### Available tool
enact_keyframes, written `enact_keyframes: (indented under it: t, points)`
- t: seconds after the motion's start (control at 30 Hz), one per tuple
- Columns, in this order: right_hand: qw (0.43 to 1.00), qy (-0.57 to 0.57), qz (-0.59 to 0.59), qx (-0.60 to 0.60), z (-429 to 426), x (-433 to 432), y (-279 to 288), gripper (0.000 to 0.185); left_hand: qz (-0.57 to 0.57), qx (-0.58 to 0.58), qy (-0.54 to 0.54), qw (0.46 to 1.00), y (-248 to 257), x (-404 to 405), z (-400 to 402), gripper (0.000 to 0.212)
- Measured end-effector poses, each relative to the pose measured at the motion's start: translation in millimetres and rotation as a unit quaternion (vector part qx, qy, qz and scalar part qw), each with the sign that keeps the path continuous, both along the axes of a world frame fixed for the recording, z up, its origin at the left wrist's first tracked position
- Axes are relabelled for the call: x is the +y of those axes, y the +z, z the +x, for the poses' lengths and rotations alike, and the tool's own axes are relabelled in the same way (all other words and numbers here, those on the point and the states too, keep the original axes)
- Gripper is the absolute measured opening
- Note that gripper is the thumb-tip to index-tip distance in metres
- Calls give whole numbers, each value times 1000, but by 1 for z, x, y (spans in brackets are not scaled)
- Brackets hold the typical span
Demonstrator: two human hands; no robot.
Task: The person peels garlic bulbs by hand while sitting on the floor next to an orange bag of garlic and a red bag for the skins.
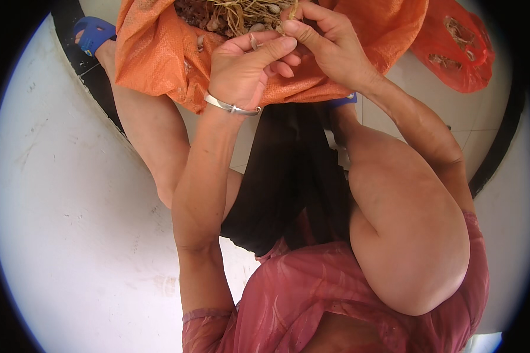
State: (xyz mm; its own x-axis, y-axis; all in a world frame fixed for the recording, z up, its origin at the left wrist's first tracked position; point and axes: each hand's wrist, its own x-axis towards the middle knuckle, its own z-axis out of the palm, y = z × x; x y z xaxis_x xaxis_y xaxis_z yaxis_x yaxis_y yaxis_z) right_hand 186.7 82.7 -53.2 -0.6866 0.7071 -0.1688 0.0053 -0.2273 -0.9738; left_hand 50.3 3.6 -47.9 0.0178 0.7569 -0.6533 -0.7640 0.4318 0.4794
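An orange woven plastic sack (159, 57) lies open in front of me, its edge folded down around a heap of dried stalks (238, 17) with small bulbs, which look like garlic or shallots. Over its near edge my left hand (251, 61), with a silver bracelet at the wrist, holds a small pale bulb piece (254, 42) between thumb and forefinger. My right hand (331, 48) pinches a thin dry stalk (294, 9) between thumb and fingers. The fingertips of both hands meet above the heap, and they partly hide what is between them.
To the right, a red plastic bag (459, 53) with dry scraps rests on the tiled floor (441, 106). My bare legs flank the sack, and a blue clog (95, 35) is at far left. Black cloth (287, 176) hangs between my knees.
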Motion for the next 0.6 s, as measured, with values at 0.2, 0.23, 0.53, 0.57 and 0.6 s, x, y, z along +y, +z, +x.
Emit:
enact_keyframes:
  t: [0.2,0.23,0.53,0.57,0.6]
  points:
    - [964,-35,-263,-18,-1,-5,-2,12,79,255,-12,964,9,0,16,11]
    - [926,-72,-370,-25,-2,-5,1,14,102,311,-16,945,11,0,17,10]
    - [936,-99,-337,23,8,7,11,15,47,22,76,996,3,-1,6,14]
    - [937,-100,-335,23,12,6,13,15,49,21,76,996,0,-2,5,14]
    - [968,-86,-236,7,16,4,16,16,32,1,81,996,-2,-2,3,14]
